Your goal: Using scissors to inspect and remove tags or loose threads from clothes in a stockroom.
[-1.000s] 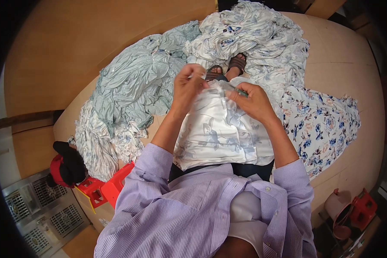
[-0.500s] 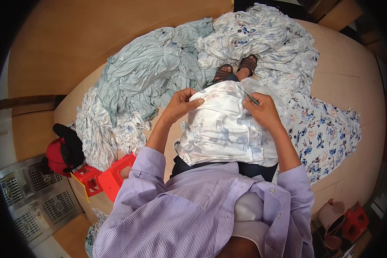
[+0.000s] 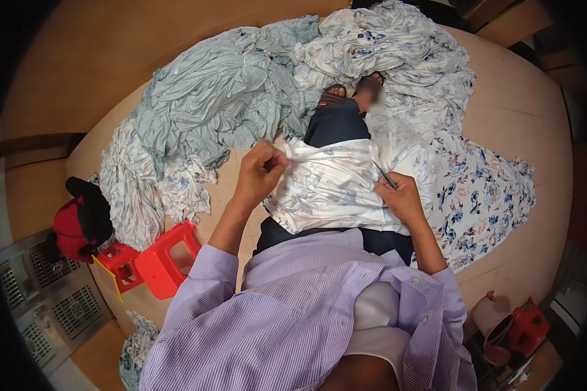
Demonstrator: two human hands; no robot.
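Note:
White fabric with a pale blue-grey floral print lies bunched over my lap and dark trousers. At its upper left edge, my left hand is closed in a pinch on the cloth. My right hand rests at the right side of the fabric, fingers closed around a small slim tool with a green handle. A thin dark tip juts from the tool up and left over the cloth; its exact kind is too small to tell. Sheerer white fabric trails down beyond my right hand.
Grey-green fabric and white floral fabric lie heaped ahead, around my sandalled feet. Bold blue-flowered cloth spreads at right. Red stools and a red-and-black bag stand at left. A pinkish bucket sits lower right.
The white floral cloth has been drawn toward me, baring more of my trouser leg. My left hand has turned into a tighter pinch; my right hand has come lower with the green tool.

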